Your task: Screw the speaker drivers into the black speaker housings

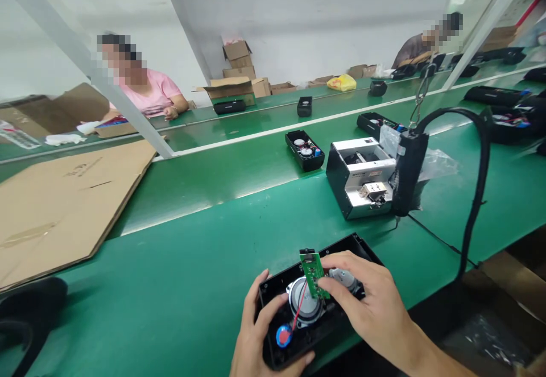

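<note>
My left hand [260, 320] grips the left end of a black speaker housing [279, 360] at the front edge of the green bench. Inside the housing sit two round silver speakers [305, 303], the right one partly hidden behind my fingers. A blue cylindrical part [284, 336] with a red top lies in its left corner. Between thumb and fingers of my right hand [371, 297] is a small green circuit board [313, 273], held tilted above the housing. Red and black wires run down from the board towards the blue part.
A silver and black machine [362, 178] stands behind the housing, beside a hanging black electric screwdriver [409, 172] with a cable. Another open speaker housing [304, 150] lies farther back. Flat cardboard [72, 206] covers the left side. Two people [149, 90] sit across the bench.
</note>
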Motion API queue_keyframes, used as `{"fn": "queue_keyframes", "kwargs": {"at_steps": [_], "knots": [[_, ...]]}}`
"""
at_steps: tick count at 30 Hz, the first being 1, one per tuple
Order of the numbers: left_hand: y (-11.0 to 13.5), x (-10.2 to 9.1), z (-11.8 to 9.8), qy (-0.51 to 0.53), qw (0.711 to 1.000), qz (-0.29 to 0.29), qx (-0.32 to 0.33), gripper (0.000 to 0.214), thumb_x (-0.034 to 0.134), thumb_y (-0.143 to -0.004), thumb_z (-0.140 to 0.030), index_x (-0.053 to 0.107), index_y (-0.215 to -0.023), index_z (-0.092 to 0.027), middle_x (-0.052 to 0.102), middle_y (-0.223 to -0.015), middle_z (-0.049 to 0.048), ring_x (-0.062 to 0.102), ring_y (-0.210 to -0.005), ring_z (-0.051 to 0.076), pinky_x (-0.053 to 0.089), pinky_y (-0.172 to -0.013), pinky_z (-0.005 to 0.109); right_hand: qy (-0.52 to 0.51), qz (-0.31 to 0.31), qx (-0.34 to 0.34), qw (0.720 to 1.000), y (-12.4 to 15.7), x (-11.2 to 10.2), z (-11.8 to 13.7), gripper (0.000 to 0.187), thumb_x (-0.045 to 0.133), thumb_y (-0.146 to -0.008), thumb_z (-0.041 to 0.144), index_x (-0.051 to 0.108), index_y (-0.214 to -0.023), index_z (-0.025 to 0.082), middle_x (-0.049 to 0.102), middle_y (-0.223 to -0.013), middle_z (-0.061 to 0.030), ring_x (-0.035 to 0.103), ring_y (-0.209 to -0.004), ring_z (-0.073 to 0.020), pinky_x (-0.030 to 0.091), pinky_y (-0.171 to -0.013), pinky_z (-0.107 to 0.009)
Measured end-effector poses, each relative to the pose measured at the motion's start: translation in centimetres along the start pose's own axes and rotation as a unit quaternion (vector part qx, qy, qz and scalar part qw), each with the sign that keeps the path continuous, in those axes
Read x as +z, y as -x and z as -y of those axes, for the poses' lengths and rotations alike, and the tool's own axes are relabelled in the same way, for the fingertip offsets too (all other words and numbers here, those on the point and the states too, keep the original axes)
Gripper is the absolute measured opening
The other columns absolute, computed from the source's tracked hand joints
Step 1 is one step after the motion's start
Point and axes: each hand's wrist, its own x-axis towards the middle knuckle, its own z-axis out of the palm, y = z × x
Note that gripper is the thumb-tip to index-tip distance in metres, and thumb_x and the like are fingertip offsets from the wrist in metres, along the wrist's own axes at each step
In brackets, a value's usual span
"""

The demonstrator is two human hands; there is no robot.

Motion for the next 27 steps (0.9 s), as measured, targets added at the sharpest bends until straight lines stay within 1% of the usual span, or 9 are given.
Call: {"fn": "queue_keyframes", "kwargs": {"at_steps": [2, 4, 8, 10, 13, 16, 18, 23, 27], "knots": [[0.0, 0.0, 0.0, -0.003, 1.0, 0.002, 0.001, 0.079, 0.094, -0.075, -0.041, 0.057, -0.144, -0.029, 0.027, -0.176, 0.0192, 0.045, -0.156, 0.047, 0.058, -0.113, 0.061, -0.009, 0.038, -0.024, 0.999, -0.4, -0.4, -0.2, 0.014, 0.066, -0.104, 0.015, 0.075, -0.11, 0.024, 0.083, -0.103, -0.0026, 0.077, -0.09, -0.0176, 0.06, -0.084, -0.026], [-0.1, -0.2, -0.3, -0.006, 1.0, 0.001, 0.006, 0.081, 0.094, -0.076, -0.04, 0.055, -0.145, -0.029, 0.027, -0.177, 0.0198, 0.045, -0.156, 0.047, 0.058, -0.112, 0.061, 0.002, 0.119, -0.09, 0.989, -0.6, -1.3, -0.2, 0.018, 0.062, -0.106, 0.013, 0.075, -0.114, 0.023, 0.083, -0.103, -0.002, 0.077, -0.091, -0.0167, 0.059, -0.089, -0.028], [-0.1, -1.3, -1.5, -0.042, 0.999, -0.028, 0.014, 0.086, 0.093, -0.079, -0.037, 0.05, -0.153, -0.028, 0.033, -0.175, 0.0213, 0.047, -0.155, 0.046, 0.057, -0.113, 0.064, 0.125, 0.245, -0.191, 0.942, -0.5, -4.1, -0.2, 0.027, 0.055, -0.105, 0.007, 0.075, -0.113, 0.022, 0.082, -0.103, -0.0033, 0.074, -0.088, -0.0179, 0.055, -0.081, -0.032], [-0.3, -1.9, -2.2, -0.065, 0.996, -0.039, 0.048, 0.079, 0.09, -0.083, -0.033, 0.051, -0.152, -0.029, 0.048, -0.165, 0.0192, 0.05, -0.154, 0.044, 0.057, -0.115, 0.064, 0.192, 0.263, -0.186, 0.927, -0.2, -5.1, -0.3, 0.032, 0.052, -0.102, 0.003, 0.076, -0.112, 0.022, 0.081, -0.101, -0.0043, 0.072, -0.085, -0.0186, 0.051, -0.074, -0.033], [-1.1, -2.3, -2.9, -0.111, 0.983, -0.016, 0.147, 0.066, 0.086, -0.088, -0.035, 0.056, -0.147, -0.027, 0.074, -0.132, 0.012, 0.054, -0.151, 0.041, 0.047, -0.123, 0.068, 0.24, 0.31, -0.169, 0.904, 0.2, -5.2, -0.5, 0.035, 0.053, -0.098, -0.001, 0.075, -0.111, 0.023, 0.079, -0.096, -0.0022, 0.069, -0.084, -0.0188, 0.045, -0.071, -0.034], [-2.2, -2.1, -3.2, -0.184, 0.958, 0.027, 0.219, 0.055, 0.081, -0.091, -0.032, 0.061, -0.143, -0.024, 0.078, -0.115, 0.0086, 0.063, -0.143, 0.038, 0.046, -0.126, 0.064, 0.26, 0.357, -0.184, 0.878, 0.3, -4.3, -0.3, 0.026, 0.058, -0.098, 0.001, 0.072, -0.107, 0.022, 0.078, -0.095, 0.0006, 0.068, -0.085, -0.0191, 0.04, -0.069, -0.036], [-2.8, -1.9, -3.4, -0.214, 0.948, 0.044, 0.231, 0.051, 0.078, -0.091, -0.026, 0.064, -0.14, -0.024, 0.077, -0.114, 0.0085, 0.067, -0.138, 0.037, 0.051, -0.122, 0.06, 0.268, 0.378, -0.196, 0.864, -0.1, -3.7, 0.1, 0.021, 0.06, -0.099, 0.002, 0.071, -0.102, 0.02, 0.077, -0.094, 0.001, 0.067, -0.085, -0.0187, 0.037, -0.066, -0.036], [-3.2, -1.5, -3.8, -0.216, 0.951, 0.048, 0.217, 0.035, 0.074, -0.091, -0.021, 0.07, -0.125, -0.027, 0.073, -0.114, 0.0071, 0.066, -0.136, 0.036, 0.055, -0.118, 0.063, 0.262, 0.428, -0.195, 0.843, -1.8, -3.5, 0.6, 0.022, 0.062, -0.092, 0.0, 0.071, -0.092, 0.02, 0.075, -0.089, 0.0013, 0.064, -0.077, -0.0164, 0.033, -0.061, -0.036], [-3.0, -0.8, -4.6, -0.207, 0.961, 0.032, 0.178, 0.031, 0.072, -0.087, -0.015, 0.071, -0.116, -0.026, 0.07, -0.128, 0.0087, 0.062, -0.138, 0.037, 0.054, -0.118, 0.065, 0.268, 0.448, -0.189, 0.832, -2.4, -3.7, 0.6, 0.022, 0.064, -0.087, 0.0, 0.071, -0.09, 0.02, 0.074, -0.087, 0.0022, 0.064, -0.073, -0.0162, 0.036, -0.061, -0.036]]}}
